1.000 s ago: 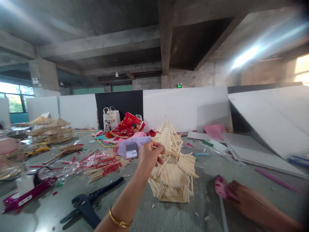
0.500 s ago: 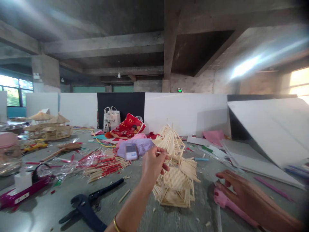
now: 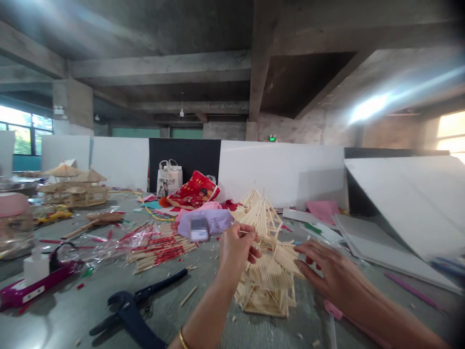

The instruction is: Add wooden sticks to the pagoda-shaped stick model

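A model pagoda of glued wooden sticks [image 3: 265,276] stands on the grey work surface [image 3: 203,310], its tiered roofs tilted and uneven. My left hand [image 3: 236,254] pinches a thin wooden stick [image 3: 249,232] against the upper roof. My right hand [image 3: 323,266] hangs open beside the lower right roof, fingers spread, and I cannot tell if they touch it. Below that hand lies a pink glue gun [image 3: 336,311] with a thin white glue stick [image 3: 332,332].
Blue-handled pliers [image 3: 134,305] lie in front of the model. To the left are red-marked sticks in clear plastic [image 3: 160,249], a magenta tool [image 3: 36,286] and finished pagoda models [image 3: 76,189]. White boards [image 3: 407,203] lean at right.
My right hand has left the pink glue gun and moved up and left to the model. My left hand has shifted slightly right, keeping the stick.
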The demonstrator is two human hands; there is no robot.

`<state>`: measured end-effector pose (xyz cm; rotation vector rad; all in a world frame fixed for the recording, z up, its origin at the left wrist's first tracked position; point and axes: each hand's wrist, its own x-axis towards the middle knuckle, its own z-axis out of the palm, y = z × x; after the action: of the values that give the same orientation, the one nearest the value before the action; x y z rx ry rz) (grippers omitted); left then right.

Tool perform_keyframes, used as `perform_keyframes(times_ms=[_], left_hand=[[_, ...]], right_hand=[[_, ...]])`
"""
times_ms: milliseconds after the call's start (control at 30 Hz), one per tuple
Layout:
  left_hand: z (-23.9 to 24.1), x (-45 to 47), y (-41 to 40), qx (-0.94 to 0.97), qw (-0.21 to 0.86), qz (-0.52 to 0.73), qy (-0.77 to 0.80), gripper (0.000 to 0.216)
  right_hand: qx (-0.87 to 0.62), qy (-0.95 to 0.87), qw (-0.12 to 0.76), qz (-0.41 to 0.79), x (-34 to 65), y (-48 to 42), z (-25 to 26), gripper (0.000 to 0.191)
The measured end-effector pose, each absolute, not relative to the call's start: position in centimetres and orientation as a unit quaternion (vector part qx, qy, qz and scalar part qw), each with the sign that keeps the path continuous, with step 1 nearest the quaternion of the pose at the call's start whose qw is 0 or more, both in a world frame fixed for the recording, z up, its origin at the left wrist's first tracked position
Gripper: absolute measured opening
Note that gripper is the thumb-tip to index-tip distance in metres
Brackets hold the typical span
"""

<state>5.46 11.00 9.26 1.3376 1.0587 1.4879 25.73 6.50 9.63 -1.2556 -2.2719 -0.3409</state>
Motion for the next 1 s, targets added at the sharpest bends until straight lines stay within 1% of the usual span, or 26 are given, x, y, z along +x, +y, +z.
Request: perform_keyframes(times_ms=[100, 267, 433, 600, 700, 833, 933, 1000], left_hand=[[9.0, 5.4, 11.1, 0.543, 0.421, 0.595, 0.417, 0.018], [8.8, 5.6, 11.3, 0.538, 0.43, 0.598, 0.409, 0.018], [9.0, 5.9, 11.1, 0.514, 0.44, 0.611, 0.41, 0.016], [8.8, 5.7, 11.1, 0.513, 0.44, 0.617, 0.404, 0.018], [8.7, 5.7, 11.2, 0.515, 0.436, 0.616, 0.406, 0.017], [8.7, 5.7, 11.3, 0.515, 0.436, 0.616, 0.406, 0.016], [8.7, 5.7, 11.3, 0.511, 0.444, 0.615, 0.404, 0.016], [8.6, 5.6, 11.4, 0.511, 0.45, 0.612, 0.402, 0.018]], right_hand=[[-0.456, -0.841, 0.266, -0.116, 25.1, 6.3, 10.1, 0.023], [-0.441, -0.846, 0.267, -0.136, 23.9, 6.5, 10.8, 0.03], [-0.435, -0.85, 0.216, -0.206, 22.0, 7.6, 11.4, 0.039], [-0.447, -0.843, 0.155, -0.258, 20.1, 8.4, 12.0, 0.038], [-0.452, -0.835, 0.136, -0.282, 19.7, 8.7, 11.9, 0.036], [-0.455, -0.826, 0.119, -0.312, 19.5, 8.8, 11.6, 0.042], [-0.451, -0.833, 0.13, -0.294, 19.7, 8.8, 11.8, 0.041], [-0.439, -0.843, 0.171, -0.261, 20.1, 8.8, 12.0, 0.038]])
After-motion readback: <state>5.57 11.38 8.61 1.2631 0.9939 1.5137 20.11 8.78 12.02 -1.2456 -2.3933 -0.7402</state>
